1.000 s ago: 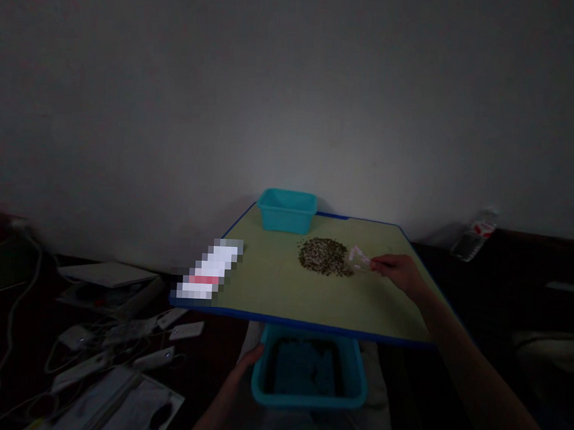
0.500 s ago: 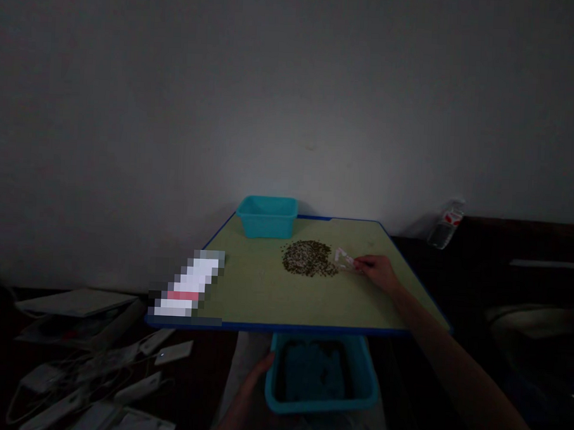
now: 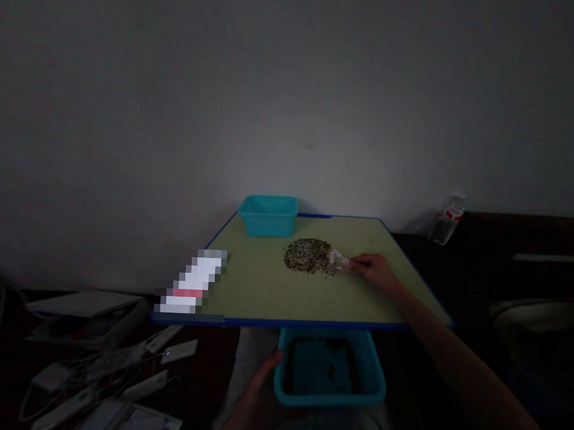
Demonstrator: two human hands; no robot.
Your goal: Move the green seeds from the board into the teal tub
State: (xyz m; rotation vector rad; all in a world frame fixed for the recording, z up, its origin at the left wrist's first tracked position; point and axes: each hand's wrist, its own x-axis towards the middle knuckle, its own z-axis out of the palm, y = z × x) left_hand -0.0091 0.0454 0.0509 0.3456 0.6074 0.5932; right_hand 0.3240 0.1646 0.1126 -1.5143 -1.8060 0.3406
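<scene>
Right hand (image 3: 374,271): I had it just right of the speckled pile (image 3: 307,255), finger and thumb pinched together on a clear plastic piece (image 3: 340,263).
Clear plastic piece: it bore pale pinkish marks, and its far end met the right fringe of the pile.
Speckled pile: small brown and pale grains, spread loosely on the yellowish worktop (image 3: 274,297).
Left hand (image 3: 263,385): on the near side of the pile, below the worktop, its thumb at a blue tub's left rim; with the other fingers hidden, I could not tell how tightly it gripped.
Near blue tub (image 3: 329,402): nearer me than the pile, with dark patches inside that I could not make out.
Far blue tub (image 3: 270,224): upright on the worktop, beyond the pile and to its left.
Pixelated panel (image 3: 192,284): left of the pile, bright, with a red band.
Bottle (image 3: 447,222): well right of the pile and beyond it, tilted in my view.
</scene>
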